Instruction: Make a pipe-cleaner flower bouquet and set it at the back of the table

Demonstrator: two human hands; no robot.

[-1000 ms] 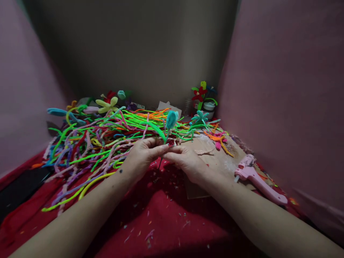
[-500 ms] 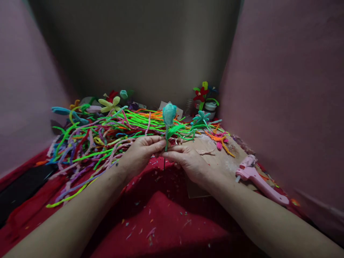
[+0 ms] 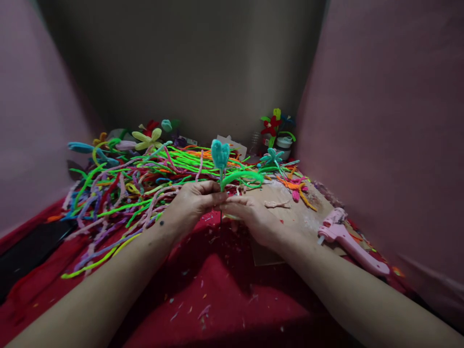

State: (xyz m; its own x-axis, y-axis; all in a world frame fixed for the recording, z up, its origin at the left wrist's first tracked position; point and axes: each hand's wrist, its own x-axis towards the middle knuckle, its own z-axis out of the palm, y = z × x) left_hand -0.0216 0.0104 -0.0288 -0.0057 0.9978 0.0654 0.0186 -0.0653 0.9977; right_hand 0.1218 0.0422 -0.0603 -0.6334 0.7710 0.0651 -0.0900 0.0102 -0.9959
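Flower (image 3: 220, 153), turquoise and upright, stands just above the left hand (image 3: 197, 199), whose thumb and fingers pinch its stem (image 3: 221, 178). The right hand (image 3: 253, 215) is nearly closed beside it, its hold unclear; since the previous frame, the green leaf (image 3: 244, 175) has swung farther right.

A turquoise pipe-cleaner tulip (image 3: 220, 154) was held upright by its stem between the fingers of the left hand (image 3: 203, 197) and the right hand (image 3: 244, 210), the fingertips of both being brought close together. A bright green leaf (image 3: 243, 178) was curved out from the stem toward the right. Behind and to the left, loose multicolored pipe cleaners (image 3: 134, 193) were heaped on a red cloth (image 3: 217, 299). On the right, a pink glue gun (image 3: 351, 241) was laid partly over a cardboard sheet (image 3: 297, 212). Red and yellow flowers (image 3: 271, 125) were seen at the back.
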